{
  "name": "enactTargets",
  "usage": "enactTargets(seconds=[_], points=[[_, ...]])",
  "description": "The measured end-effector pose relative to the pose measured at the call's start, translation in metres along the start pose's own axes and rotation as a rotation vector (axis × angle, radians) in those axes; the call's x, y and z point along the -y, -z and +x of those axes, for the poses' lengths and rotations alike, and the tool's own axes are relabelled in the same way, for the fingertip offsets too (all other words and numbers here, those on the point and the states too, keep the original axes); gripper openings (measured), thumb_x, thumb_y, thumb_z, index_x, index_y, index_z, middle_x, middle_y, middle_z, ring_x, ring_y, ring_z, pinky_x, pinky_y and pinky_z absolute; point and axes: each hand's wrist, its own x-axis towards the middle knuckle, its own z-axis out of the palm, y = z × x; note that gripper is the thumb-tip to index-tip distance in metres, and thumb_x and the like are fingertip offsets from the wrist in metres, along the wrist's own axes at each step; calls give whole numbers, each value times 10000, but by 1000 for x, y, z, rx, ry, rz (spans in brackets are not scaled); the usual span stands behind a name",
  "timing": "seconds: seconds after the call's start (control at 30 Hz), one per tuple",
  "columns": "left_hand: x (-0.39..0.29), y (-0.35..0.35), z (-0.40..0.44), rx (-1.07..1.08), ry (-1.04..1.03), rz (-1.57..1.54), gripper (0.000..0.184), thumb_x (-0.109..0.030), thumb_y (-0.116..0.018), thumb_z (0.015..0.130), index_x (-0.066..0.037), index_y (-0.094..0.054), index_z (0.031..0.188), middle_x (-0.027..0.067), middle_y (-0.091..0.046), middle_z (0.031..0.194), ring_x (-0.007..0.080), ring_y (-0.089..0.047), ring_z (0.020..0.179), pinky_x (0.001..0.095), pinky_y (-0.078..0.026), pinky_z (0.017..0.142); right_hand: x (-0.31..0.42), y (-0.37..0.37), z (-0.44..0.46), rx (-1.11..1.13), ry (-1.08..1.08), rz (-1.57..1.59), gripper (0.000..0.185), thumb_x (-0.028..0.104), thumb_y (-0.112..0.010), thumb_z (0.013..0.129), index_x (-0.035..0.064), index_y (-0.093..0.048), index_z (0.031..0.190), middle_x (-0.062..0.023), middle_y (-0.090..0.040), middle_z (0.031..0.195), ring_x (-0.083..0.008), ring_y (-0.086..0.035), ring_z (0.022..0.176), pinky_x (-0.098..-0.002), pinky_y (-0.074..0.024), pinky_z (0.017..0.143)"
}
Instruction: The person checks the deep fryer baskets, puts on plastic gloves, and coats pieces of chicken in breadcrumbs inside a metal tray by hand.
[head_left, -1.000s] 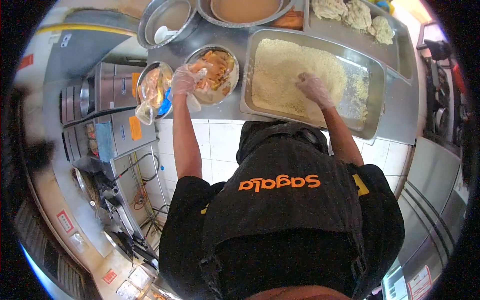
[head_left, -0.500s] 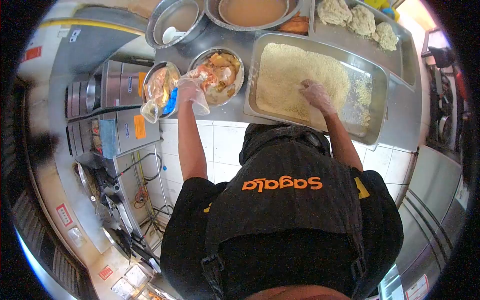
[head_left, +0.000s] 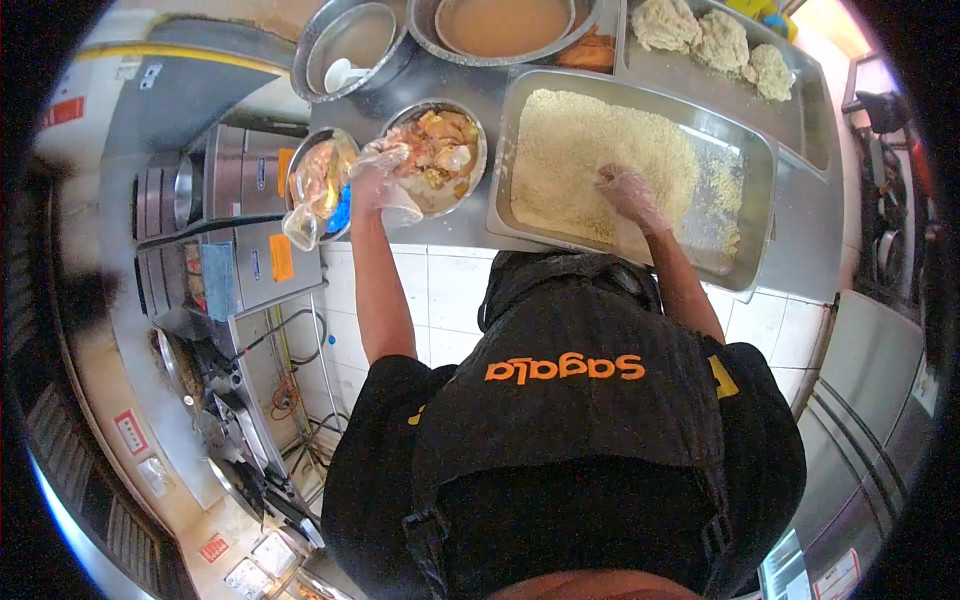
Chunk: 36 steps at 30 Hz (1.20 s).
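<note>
My left hand (head_left: 373, 185), in a loose clear plastic glove, is at the left rim of a metal bowl (head_left: 481, 165). Its fingers reach in beside the raw meat pieces (head_left: 440, 140), which lie in pale liquid; glove and blur hide whether they grip any. My right hand (head_left: 632, 197), also gloved, is over a deep steel tray (head_left: 762, 215) of pale crumbly flour (head_left: 570, 140). Its fingers are curled together low over the flour, and what they hold, if anything, is hidden.
Left of my left hand stands a bowl (head_left: 322, 170) with meat, clear plastic and something blue. Behind are a basin with a white scoop (head_left: 343, 73) and a basin of brownish liquid (head_left: 505, 25). Coated lumps (head_left: 720, 42) lie in a tray at the back right.
My left hand has drawn back a little from the meat towards the bowl's left rim, and the meat pieces have shifted. My right hand stays over the flour, nearly unmoved.
</note>
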Motion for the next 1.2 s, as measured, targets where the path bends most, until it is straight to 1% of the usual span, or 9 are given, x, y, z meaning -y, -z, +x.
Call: enactTargets(seconds=[0.07,0.17,0.27,0.37,0.57,0.77,0.97,1.07,1.2], points=[[9,10,14,-59,-75,107,277,-138,-691,775,-21,-600,1009,23,-626,976,130,-593,831,308,-501,719,1,1,0,-1,9,-9,431,328,-609,815,21,-586,1116,-174,-625,1067,-304,-595,995,-380,-454,857],[20,3,17,-288,-290,764,308,-156,-705,754,-36,-613,1023,65,-655,967,179,-623,823,333,-506,701,1,-1,1,0,28,-28,428,326,-606,814,21,-587,1114,-179,-627,1057,-309,-598,985,-381,-457,850],[32,-14,9,-173,-569,1364,314,-190,-679,762,-63,-616,1041,120,-657,971,248,-630,858,360,-498,749,4,0,2,-7,28,-22,431,329,-599,816,19,-585,1115,-187,-621,1068,-315,-593,992,-386,-454,855],[79,-17,9,-241,-381,1578,312,-229,-643,774,-102,-619,1058,148,-648,954,295,-615,884,388,-476,815,7,2,-1,17,-9,37,433,333,-589,818,17,-585,1115,-194,-614,1079,-323,-588,1000,-392,-450,861],[84,-19,7,58,-317,1719,295,-303,-628,772,-117,-629,1001,138,-644,925,311,-602,896,414,-456,834,3,0,1,24,47,-60,438,322,-583,813,5,-585,1114,-197,-609,1091,-329,-577,1024,-385,-446,875],[72,15,22,214,-354,1448,271,-237,-692,757,-31,-613,913,128,-626,779,227,-610,742,329,-491,703,1,-1,3,14,19,-40,434,322,-586,807,18,-589,1117,-193,-611,1087,-330,-575,1029,-386,-446,875],[27,-7,9,28,-116,351,385,-354,-725,732,-6,-617,855,144,-620,758,246,-612,719,331,-496,688,1,-6,4,1,41,-63,447,332,-579,815,1,-584,1116,-194,-614,1083,-325,-579,1024,-387,-445,880],[80,25,45,-86,-21,1628,442,-419,-702,727,-26,-621,911,161,-642,871,287,-627,786,368,-496,713,-13,-17,5,-61,148,-79,451,339,-575,820,-6,-585,1110,-197,-611,1089,-324,-580,1022,-387,-444,884],[88,26,52,-373,-254,1453,440,-449,-675,732,-51,-631,914,165,-647,912,309,-625,838,390,-484,748,-18,-14,7,-19,96,-19,451,339,-581,822,-5,-584,1114,-200,-603,1103,-319,-576,1030,-384,-437,889]])
